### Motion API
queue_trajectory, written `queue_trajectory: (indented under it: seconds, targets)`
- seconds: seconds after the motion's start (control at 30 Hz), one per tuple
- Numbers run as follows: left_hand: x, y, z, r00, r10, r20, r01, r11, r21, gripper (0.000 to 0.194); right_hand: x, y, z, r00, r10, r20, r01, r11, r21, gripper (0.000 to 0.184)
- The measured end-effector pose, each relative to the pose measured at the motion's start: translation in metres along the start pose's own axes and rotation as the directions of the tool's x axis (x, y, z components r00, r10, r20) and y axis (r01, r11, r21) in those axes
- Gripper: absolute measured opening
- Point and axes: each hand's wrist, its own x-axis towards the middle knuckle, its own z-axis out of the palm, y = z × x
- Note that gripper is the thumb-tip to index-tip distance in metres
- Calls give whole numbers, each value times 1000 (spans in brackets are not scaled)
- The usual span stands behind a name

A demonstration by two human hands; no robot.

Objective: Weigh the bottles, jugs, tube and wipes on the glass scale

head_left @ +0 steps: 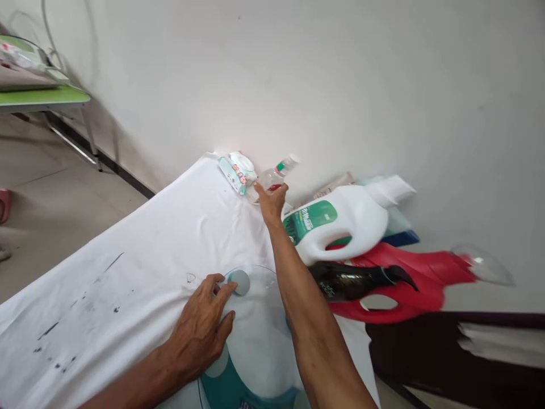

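Note:
My right hand (pixel 272 201) reaches toward the wall, its thumb and fingers around a clear bottle (pixel 271 178) with a white cap, a green neck band and a red label. The bottle leans to the right. Beside it on the left lies a light-blue wipes pack (pixel 238 170). Lower down, my left hand (pixel 202 318) rests with its fingers apart at the edge of a clear and teal glass panel (pixel 264 352), which looks like a bathroom scale. Its fingertips touch a round grey disc (pixel 240 282) on the panel. My right forearm hides part of the panel.
To the right stand a white detergent jug (pixel 361 218), a dark pump bottle (pixel 344 281) and a red jug (pixel 409 289) with a clear cap. A white cloth (pixel 140 278) with dark marks covers the table. A green-topped table (pixel 63 95) stands far left; a wall rises behind.

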Motion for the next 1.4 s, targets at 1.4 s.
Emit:
queue_trajectory:
  seconds: [1.4]
  targets:
    - [7, -3, -16, 995, 34, 91, -38, 999, 39, 41, -179, -45, -256, 849, -49, -526, 33, 999, -39, 91]
